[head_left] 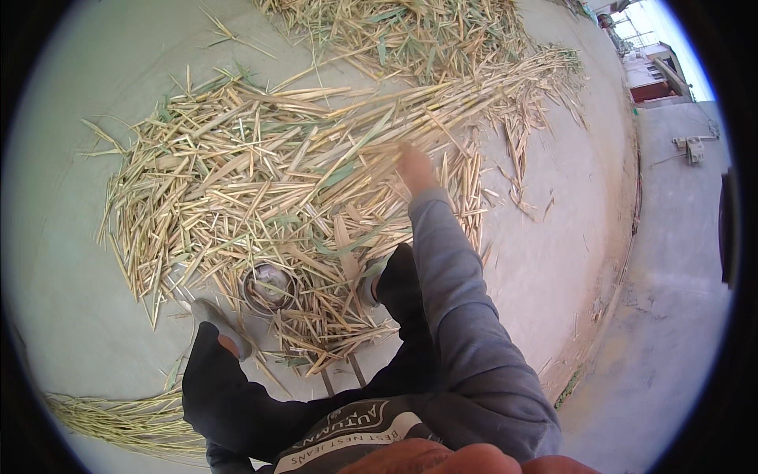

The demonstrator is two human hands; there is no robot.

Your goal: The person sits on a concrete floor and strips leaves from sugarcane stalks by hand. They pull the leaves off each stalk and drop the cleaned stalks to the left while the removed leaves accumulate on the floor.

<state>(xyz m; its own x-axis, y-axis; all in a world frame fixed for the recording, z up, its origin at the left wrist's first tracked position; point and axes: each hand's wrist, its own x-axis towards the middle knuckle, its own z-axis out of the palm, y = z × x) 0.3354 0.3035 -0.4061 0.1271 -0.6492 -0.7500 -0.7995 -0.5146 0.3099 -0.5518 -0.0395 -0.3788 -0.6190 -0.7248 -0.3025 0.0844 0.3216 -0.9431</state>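
The right hand [415, 168] is over the dry stalks [213, 189], which lie on the floor [545, 268] in a wide heap. Its fingers are blurred; I cannot tell their state.

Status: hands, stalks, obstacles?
Right hand blurred at stalks, grip unclear; left hand out of view. Stalks heaped loosely. Round container between feet, clear of hand.

Soft daylight fell evenly, the sky [685, 43] glaring pale; the right hand [416, 167] was blurred, and fisheye distortion (black at the corners) curved straight edges.
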